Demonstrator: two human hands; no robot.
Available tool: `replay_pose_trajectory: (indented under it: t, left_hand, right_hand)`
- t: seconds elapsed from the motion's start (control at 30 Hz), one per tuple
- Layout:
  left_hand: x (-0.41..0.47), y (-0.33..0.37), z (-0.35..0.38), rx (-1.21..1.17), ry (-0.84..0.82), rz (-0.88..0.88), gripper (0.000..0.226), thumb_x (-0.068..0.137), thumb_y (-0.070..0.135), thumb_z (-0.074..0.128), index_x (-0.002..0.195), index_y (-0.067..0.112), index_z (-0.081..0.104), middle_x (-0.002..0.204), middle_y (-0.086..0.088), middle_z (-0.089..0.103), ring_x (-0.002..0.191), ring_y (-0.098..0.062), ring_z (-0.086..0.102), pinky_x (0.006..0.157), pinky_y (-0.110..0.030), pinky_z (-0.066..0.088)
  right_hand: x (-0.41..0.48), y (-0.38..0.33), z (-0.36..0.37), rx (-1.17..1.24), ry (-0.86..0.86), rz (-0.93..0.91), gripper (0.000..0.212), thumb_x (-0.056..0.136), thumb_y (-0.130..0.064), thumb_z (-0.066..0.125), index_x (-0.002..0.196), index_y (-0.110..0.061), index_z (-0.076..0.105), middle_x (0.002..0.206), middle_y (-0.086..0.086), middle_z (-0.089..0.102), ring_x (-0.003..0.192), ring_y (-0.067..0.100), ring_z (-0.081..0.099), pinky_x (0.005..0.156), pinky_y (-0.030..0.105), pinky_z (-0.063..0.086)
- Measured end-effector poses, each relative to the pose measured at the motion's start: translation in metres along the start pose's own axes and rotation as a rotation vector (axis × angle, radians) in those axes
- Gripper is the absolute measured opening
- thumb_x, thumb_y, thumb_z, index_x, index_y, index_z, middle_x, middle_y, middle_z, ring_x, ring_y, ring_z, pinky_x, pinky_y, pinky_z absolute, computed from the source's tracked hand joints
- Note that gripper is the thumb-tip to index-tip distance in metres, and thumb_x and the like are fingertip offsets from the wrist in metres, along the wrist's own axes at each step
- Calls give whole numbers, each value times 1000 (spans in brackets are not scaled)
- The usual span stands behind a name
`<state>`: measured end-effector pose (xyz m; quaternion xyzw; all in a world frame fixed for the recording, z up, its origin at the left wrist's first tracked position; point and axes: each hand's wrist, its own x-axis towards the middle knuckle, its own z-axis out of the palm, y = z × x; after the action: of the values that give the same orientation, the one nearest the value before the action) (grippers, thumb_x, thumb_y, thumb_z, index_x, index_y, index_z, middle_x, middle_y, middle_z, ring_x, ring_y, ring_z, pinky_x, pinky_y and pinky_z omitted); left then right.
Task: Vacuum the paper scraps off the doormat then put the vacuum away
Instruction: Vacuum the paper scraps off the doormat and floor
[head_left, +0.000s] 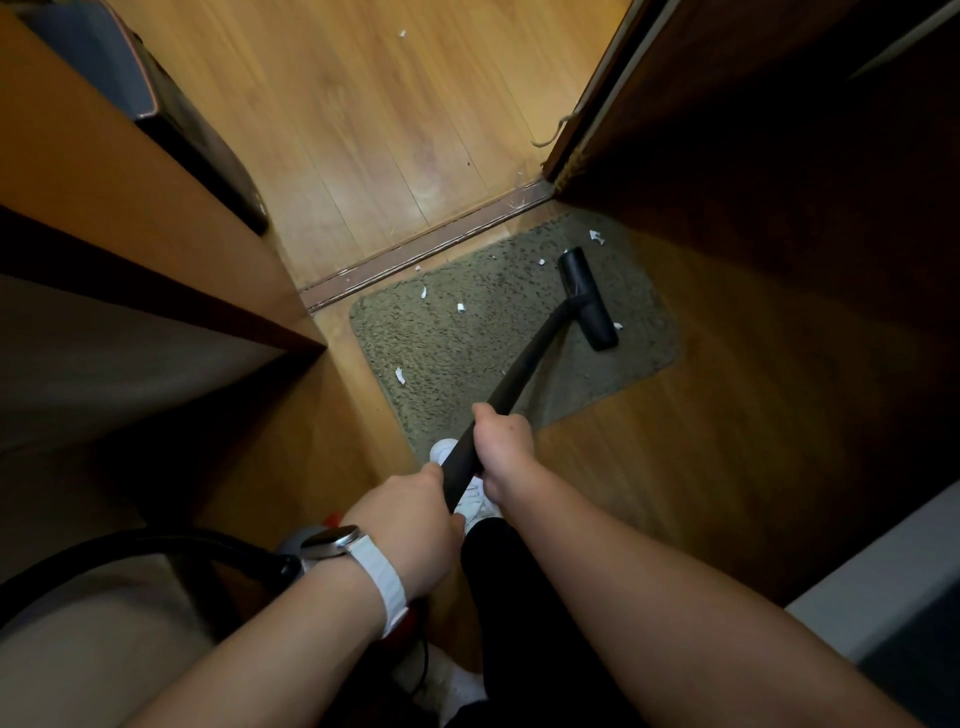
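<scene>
A grey-green doormat lies on the wooden floor just inside a door threshold. Several white paper scraps are scattered on it, and one more lies on the floor beyond. The black vacuum wand runs from my hands to its floor nozzle, which rests on the mat's right side. My left hand, with a white watch on the wrist, grips the wand's lower end. My right hand grips the wand a little higher up. A black hose curves off to the left.
A wooden cabinet stands close on the left. A dark wooden door is on the right, with a metal threshold strip ahead. My white shoe is at the mat's near edge. A red and grey vacuum body sits under my left wrist.
</scene>
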<state>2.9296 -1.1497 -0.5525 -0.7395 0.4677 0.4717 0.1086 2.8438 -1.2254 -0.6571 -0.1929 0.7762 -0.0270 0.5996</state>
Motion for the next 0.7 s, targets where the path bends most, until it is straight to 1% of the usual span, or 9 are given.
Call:
replay_pose_trajectory:
  t: [0.1,0.2,0.27,0.33,0.47,0.6,0.63,0.67,0.7]
  left_hand:
    - [0,-5,0,-16,5,-1,21,89,42,56,97,24,47,69,6,49,70,-24,57,61,-29,45]
    - [5,-5,-1,-39,14,-1,20,89,42,56,93,26,45,70,6,50,69,-23,55,60,-29,45]
    - [10,-4,-2,-37,28,-3,20,89,41,56,92,27,43,70,7,49,65,-20,54,56,-29,43]
    - [16,-2,-5,-44,31,-8,21,88,40,57,92,27,41,69,6,50,64,-20,54,56,-29,43]
    - [24,1,-10,-52,26,-6,22,87,40,58,92,27,41,71,5,51,68,-23,56,57,-30,44]
    - [31,4,-11,-34,48,6,23,87,40,58,91,26,41,70,4,51,65,-23,55,55,-30,43]
    - [33,4,-11,-33,50,12,22,86,39,58,91,25,42,70,4,52,65,-23,56,55,-30,43]
    - [35,5,-10,-34,51,22,21,86,39,58,91,24,43,70,3,54,65,-22,58,54,-30,44]
    - [37,4,-10,-36,51,33,21,86,38,58,91,24,44,70,3,55,65,-22,59,53,-30,44]
  right_hand:
    - [0,-1,4,6,7,-5,27,92,-31,56,107,-9,50,94,8,61,91,29,64,87,48,57]
    - [0,-7,5,22,3,-22,27,93,-30,57,107,-7,52,99,11,62,88,28,64,76,41,59]
    - [1,-12,6,30,4,-32,28,92,-29,59,107,-6,53,98,12,63,87,29,64,68,36,56]
    - [2,-17,6,46,10,-36,27,92,-28,59,106,-6,53,98,12,63,88,30,65,65,34,54]
    - [6,-25,4,49,32,-41,27,91,-28,60,105,-7,52,100,11,63,88,29,65,66,36,56]
    - [7,-28,3,56,82,-60,34,86,-30,63,107,-5,55,92,7,63,85,27,64,81,45,59]
    - [6,-28,2,63,94,-73,36,85,-30,64,108,-4,55,91,6,62,84,25,64,81,44,59]
    - [5,-27,2,67,104,-91,37,84,-29,65,110,-5,54,91,5,62,82,22,63,77,41,58]
    - [3,-25,1,67,108,-111,38,84,-28,65,113,-6,54,92,4,61,80,19,62,69,34,55]
